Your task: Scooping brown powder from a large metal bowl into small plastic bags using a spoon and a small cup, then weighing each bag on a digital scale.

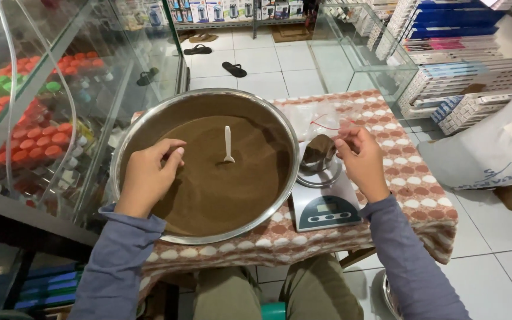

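Observation:
A wide steel bowl (143, 124) full of fine brown powder stands on a small table. A white plastic spoon (227, 144) sticks upright in the powder. My left hand (149, 175) hovers over the bowl's left part with fingers pinched together, possibly on a bit of powder. My right hand (361, 159) holds the top of a clear plastic bag (320, 151) partly filled with brown powder. The bag rests on the round pan of a small digital scale (326, 204) to the right of the bowl.
The table carries a red-and-white patterned cloth (413, 195). More clear plastic bags (318, 115) lie behind the scale. A glass display case (37, 118) with red- and green-capped bottles stands at left. Shelves of boxes (463, 53) and a large white sack (493, 148) are at right. Sandals (234, 69) lie on the tiled floor.

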